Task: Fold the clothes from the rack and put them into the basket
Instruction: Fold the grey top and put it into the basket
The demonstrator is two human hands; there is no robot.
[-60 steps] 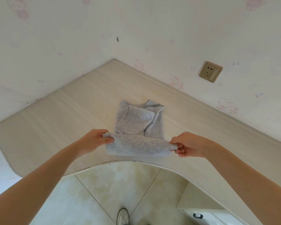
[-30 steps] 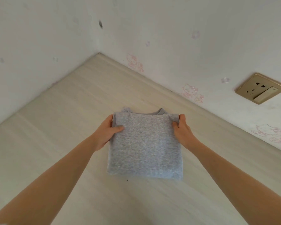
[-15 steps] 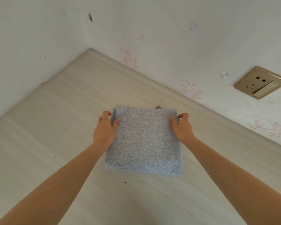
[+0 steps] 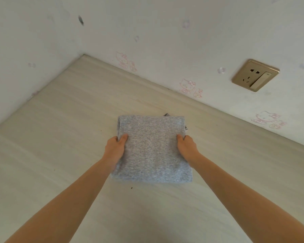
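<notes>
I have both hands clamped on the folded grey knit garment [image 4: 152, 149] lying on the pale wooden counter [image 4: 60, 120]: left hand [image 4: 114, 149] and right hand [image 4: 187, 148] pinch opposite side edges, its long axis running near-to-far between them.

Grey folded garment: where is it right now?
Head view, centre: the grey folded garment lies flat on the pale wooden tabletop, gripped at its sides by the left hand and right hand.

Two bare forearms, no sleeves, left hand [image 4: 114, 150], right hand [image 4: 187, 148], no rings
</notes>
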